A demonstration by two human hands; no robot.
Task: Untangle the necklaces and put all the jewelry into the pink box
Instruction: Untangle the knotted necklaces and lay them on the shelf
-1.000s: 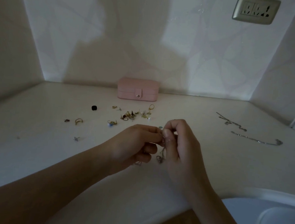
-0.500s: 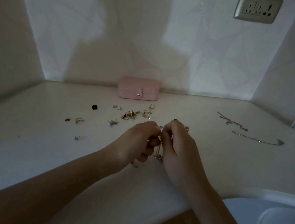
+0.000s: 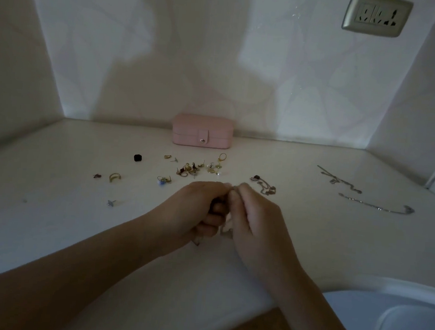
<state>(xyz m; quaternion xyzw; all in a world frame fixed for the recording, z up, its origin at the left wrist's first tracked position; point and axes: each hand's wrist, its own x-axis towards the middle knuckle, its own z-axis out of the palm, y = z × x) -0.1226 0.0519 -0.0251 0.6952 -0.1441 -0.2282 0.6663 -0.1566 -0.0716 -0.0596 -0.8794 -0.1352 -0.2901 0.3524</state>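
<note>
grip: left hand (image 3: 196, 210) and right hand (image 3: 256, 221) curled, fingertips meeting, both pinching one thin chain (image 3: 225, 230) | chain: hangs between them, long axis down toward bench (image 3: 47, 229) | pink box (image 3: 202, 131): closed, straight beyond hands, well apart, neither hand nearer

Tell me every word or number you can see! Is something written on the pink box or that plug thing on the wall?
No text here can be read.
Pink box: plain, with only a round snap and no writing.
Wall socket: only holes; the yellow-green strip on its top edge is cut off.
Jewelry on the table: too small to show any marks.
</note>
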